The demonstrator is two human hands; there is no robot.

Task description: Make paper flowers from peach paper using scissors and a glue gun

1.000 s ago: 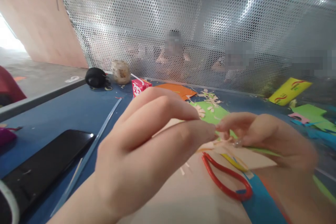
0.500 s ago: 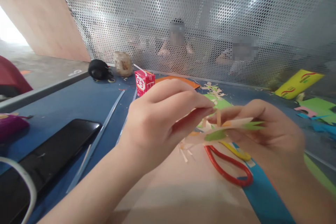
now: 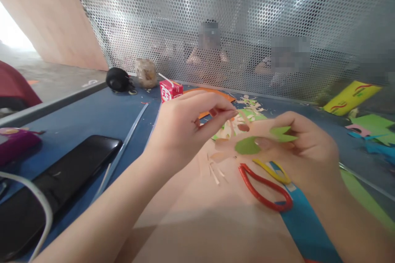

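Two hands above the paper

Two hands are raised over the table (image 3: 92,123). My left hand (image 3: 185,131) pinches its thumb and fingers together; what it grips I cannot tell. My right hand (image 3: 305,152) clamps one green paper cutout (image 3: 248,146), long axis running left-right. One pair of red scissors (image 3: 265,189) lies below.

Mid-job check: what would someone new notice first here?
Two bare hands meet at centre: the right hand pinches a small paper cutout with green leaf shapes, and the left hand hovers beside it. Just below lie red-handled scissors on tan paper; a black phone sits at the left.
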